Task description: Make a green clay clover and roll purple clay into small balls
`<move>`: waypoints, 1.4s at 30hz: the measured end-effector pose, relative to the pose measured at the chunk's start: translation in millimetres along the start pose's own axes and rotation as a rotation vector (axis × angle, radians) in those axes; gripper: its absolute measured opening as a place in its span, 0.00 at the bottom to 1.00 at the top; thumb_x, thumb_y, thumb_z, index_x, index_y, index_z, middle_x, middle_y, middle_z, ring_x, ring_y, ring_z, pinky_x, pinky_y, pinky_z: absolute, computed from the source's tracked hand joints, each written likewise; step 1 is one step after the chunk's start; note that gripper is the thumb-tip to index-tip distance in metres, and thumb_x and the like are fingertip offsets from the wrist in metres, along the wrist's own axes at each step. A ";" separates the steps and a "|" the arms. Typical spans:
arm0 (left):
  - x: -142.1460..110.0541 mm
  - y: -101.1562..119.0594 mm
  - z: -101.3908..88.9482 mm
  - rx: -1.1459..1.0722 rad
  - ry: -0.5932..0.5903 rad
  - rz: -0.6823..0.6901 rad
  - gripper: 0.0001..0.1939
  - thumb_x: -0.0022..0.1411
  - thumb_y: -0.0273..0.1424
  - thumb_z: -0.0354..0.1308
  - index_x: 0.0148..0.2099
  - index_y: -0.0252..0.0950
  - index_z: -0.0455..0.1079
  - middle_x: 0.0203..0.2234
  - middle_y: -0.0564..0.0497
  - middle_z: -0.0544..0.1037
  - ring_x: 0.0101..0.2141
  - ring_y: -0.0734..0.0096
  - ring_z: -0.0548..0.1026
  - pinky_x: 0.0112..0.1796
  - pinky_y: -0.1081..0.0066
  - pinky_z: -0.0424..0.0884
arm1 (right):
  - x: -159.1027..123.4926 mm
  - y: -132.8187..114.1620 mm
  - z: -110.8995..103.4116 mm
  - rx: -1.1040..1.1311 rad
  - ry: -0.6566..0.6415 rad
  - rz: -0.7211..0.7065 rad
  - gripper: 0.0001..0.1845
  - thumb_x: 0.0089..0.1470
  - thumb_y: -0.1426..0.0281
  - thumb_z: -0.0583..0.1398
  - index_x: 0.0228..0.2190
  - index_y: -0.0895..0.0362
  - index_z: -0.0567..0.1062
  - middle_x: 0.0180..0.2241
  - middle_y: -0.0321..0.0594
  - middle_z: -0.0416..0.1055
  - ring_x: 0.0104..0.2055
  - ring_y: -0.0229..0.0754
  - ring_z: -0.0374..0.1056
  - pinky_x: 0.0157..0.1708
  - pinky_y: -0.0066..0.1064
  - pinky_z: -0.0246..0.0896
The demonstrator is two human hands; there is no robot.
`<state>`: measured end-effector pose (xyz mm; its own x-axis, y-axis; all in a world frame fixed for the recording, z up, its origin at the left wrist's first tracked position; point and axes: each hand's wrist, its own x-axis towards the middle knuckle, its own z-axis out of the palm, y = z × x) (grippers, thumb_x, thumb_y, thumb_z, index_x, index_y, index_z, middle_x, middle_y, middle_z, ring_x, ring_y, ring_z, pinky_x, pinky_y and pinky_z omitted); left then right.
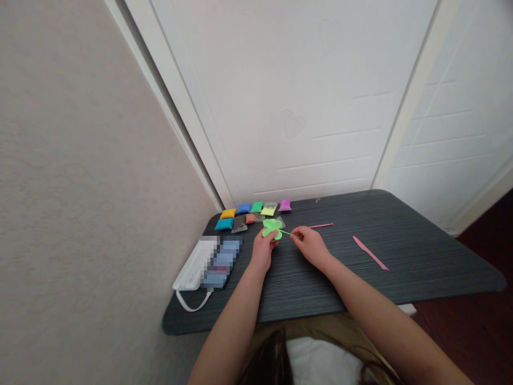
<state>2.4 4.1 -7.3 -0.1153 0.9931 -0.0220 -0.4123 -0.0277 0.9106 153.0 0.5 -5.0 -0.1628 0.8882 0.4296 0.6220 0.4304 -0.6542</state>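
Between my hands is a bright green four-leaf clover (pixel 272 224) with a thin green stem (pixel 286 232) that runs to the right. My left hand (pixel 264 247) pinches the clover, its thumb lying over the lower leaves. With closed fingertips my right hand (pixel 310 243) grips the stem's far end. Both hands are just above the dark table. A thin pink stick tool (pixel 321 225) lies behind my right hand, partly hidden by it. Farther right rests a pink plastic clay knife (pixel 371 253).
Several small colored clay packets, including a yellow one (pixel 228 214), a teal one (pixel 224 224) and a purple one (pixel 285 205), line the back left of the dark table (pixel 420 256). A white power bank (pixel 196 267) and a cabled phone (pixel 222 264) lie at left. White panels (pixel 320 107) stand behind.
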 end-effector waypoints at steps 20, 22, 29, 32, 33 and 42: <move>0.5 0.7 -0.1 -0.005 0.003 -0.002 0.13 0.41 0.30 0.62 0.33 0.35 0.67 0.24 0.56 0.70 0.23 0.81 0.68 0.25 0.77 0.60 | -0.3 -0.6 -0.4 0.017 -0.014 -0.001 0.09 0.49 0.71 0.54 0.33 0.56 0.72 0.31 0.38 0.71 0.33 0.37 0.65 0.36 0.29 0.58; 0.1 1.2 0.0 -0.004 0.005 -0.004 0.13 0.41 0.30 0.62 0.32 0.35 0.67 0.24 0.56 0.70 0.23 0.81 0.68 0.25 0.77 0.60 | -0.2 0.5 0.0 0.019 -0.014 0.001 0.09 0.49 0.71 0.54 0.33 0.56 0.72 0.32 0.38 0.71 0.34 0.37 0.65 0.37 0.29 0.58; 0.6 2.1 0.4 -0.005 0.015 -0.010 0.14 0.40 0.30 0.62 0.32 0.35 0.67 0.23 0.57 0.71 0.23 0.81 0.68 0.25 0.77 0.60 | -1.0 2.4 0.2 0.011 -0.008 0.008 0.08 0.49 0.70 0.53 0.31 0.56 0.71 0.29 0.37 0.70 0.31 0.36 0.64 0.34 0.28 0.57; 0.6 2.5 0.7 -0.002 0.014 -0.010 0.13 0.40 0.30 0.62 0.32 0.35 0.67 0.23 0.57 0.70 0.22 0.81 0.67 0.25 0.77 0.60 | -1.1 2.3 -0.1 0.004 -0.007 0.009 0.07 0.49 0.70 0.53 0.30 0.56 0.71 0.28 0.36 0.69 0.31 0.36 0.64 0.33 0.28 0.57; 0.4 2.5 0.8 -0.001 0.014 -0.010 0.13 0.40 0.30 0.62 0.32 0.35 0.67 0.23 0.57 0.70 0.23 0.82 0.67 0.25 0.77 0.60 | -1.0 2.3 -0.1 0.002 -0.007 0.010 0.07 0.49 0.70 0.53 0.29 0.56 0.71 0.27 0.36 0.69 0.30 0.36 0.63 0.33 0.28 0.57; 1.2 1.9 -0.6 0.017 0.021 0.005 0.14 0.40 0.31 0.62 0.33 0.34 0.68 0.24 0.56 0.71 0.23 0.81 0.67 0.25 0.77 0.61 | -0.3 1.0 -0.6 -0.013 -0.024 0.013 0.08 0.49 0.71 0.53 0.31 0.56 0.72 0.29 0.37 0.70 0.31 0.37 0.64 0.33 0.28 0.57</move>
<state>0.9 5.1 -5.9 -0.1364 0.9903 -0.0261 -0.3962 -0.0303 0.9177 154.1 0.6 -5.4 -0.1728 0.8972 0.4063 0.6341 0.4170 -0.6511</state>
